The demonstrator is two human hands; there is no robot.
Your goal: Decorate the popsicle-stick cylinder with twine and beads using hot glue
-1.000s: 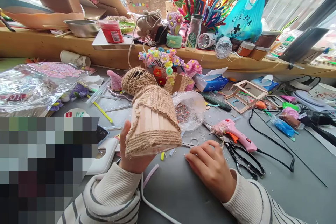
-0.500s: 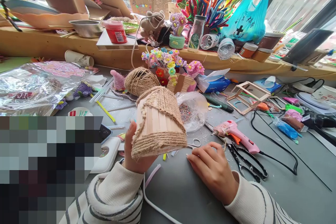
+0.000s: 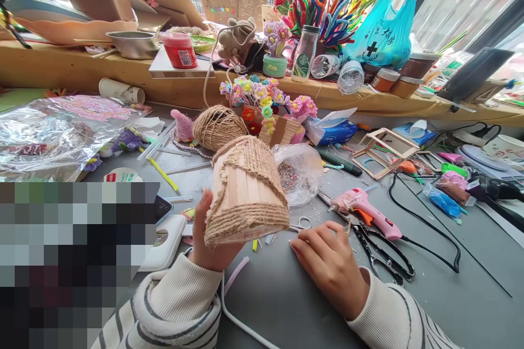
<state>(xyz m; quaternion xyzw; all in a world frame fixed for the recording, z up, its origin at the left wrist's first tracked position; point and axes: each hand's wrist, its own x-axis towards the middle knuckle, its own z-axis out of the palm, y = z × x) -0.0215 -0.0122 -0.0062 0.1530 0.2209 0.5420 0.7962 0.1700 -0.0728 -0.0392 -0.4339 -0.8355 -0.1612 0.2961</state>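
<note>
The person's left hand (image 3: 215,255) grasps a tilted container (image 3: 241,191) above its fingers, pale slats bare between two bands of coarse, fraying twine (image 3: 254,217). Beside it, the right hand's (image 3: 329,267) fingers curl; whether they pinch anything is unclear.

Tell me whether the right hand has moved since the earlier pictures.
No: judged against the pink glue gun, the right hand keeps practically the same place, left of it and nearer the wearer.
</note>
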